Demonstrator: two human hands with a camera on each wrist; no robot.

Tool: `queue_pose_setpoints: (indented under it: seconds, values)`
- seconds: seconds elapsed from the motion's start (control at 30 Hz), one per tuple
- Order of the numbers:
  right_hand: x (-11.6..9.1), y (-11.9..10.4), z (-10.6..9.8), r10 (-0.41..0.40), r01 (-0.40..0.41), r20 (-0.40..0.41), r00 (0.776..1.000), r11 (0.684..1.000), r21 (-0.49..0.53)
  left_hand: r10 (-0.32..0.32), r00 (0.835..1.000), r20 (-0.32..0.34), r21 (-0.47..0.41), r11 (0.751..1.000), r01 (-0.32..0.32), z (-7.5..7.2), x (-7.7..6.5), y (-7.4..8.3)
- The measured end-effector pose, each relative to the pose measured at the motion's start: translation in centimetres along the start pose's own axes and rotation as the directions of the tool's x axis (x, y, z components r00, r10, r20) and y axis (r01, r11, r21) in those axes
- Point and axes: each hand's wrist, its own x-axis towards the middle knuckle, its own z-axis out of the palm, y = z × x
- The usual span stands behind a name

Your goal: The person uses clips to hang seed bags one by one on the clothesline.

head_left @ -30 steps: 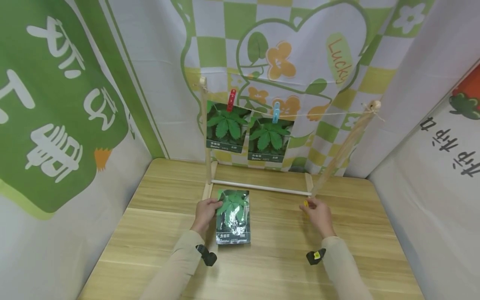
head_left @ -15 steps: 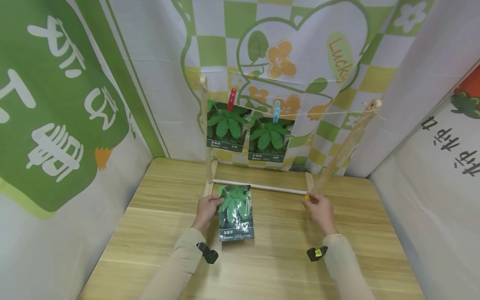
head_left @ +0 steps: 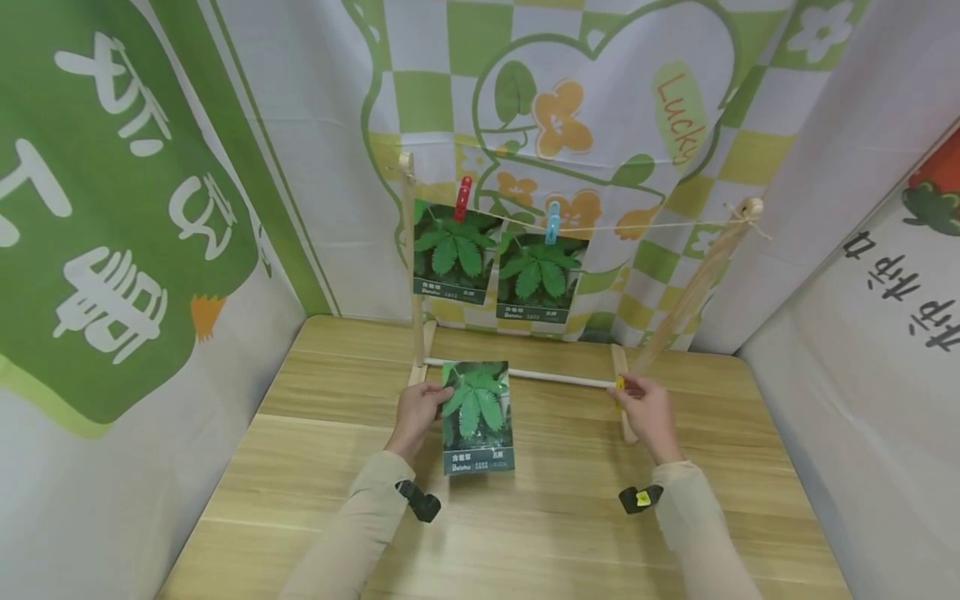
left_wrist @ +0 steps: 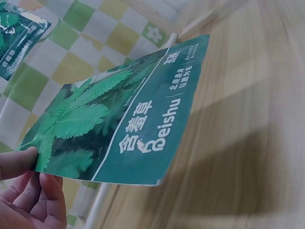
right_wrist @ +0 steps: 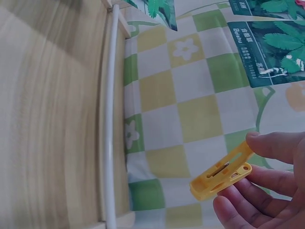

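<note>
My left hand [head_left: 419, 414] pinches the left edge of a green seed packet [head_left: 477, 417], thumb on its printed front; the packet is held off the tabletop and casts a shadow in the left wrist view. My right hand [head_left: 651, 414] is by the foot of the right post, pinching a yellow clothespin [right_wrist: 221, 171] by its handle ends between thumb and fingers. Two like packets hang from a string [head_left: 660, 227] above: the left packet [head_left: 454, 258] under a red clothespin [head_left: 462, 198], the other packet [head_left: 540, 277] under a light blue clothespin [head_left: 552, 222].
A wooden stand carries the string between its left post [head_left: 413, 275] and right post [head_left: 697, 287]. A white rod [head_left: 555, 378] joins the feet near the wooden table's [head_left: 570, 517] back. Behind hangs a checkered curtain [head_left: 422, 104].
The left hand has raised the packet and tilted its front toward the head camera. The right hand has moved slightly up and right with the yellow clothespin. The hanging packets look unchanged.
</note>
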Motion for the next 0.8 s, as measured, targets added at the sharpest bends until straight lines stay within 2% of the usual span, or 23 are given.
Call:
queue_pose_setpoints:
  seconds: [0.2,0.43,0.8]
  values:
    - [0.3,-0.7,-0.7,-0.007,0.007,-0.009,1.000,0.999,0.032,0.018,1.000,0.005,-0.021,1.000,-0.017,0.2,-0.3,0.8]
    - [0.5,-1.7,-1.7,0.007,-0.007,0.002,1.000,0.998,0.059,0.009,1.000,0.016,-0.047,0.999,-0.009,0.5,-0.4,1.5]
    - [1.0,-2.9,-2.3,-0.062,0.067,-0.085,0.994,0.996,0.062,0.032,0.999,0.026,-0.079,0.996,-0.030,1.0,-0.5,2.6]
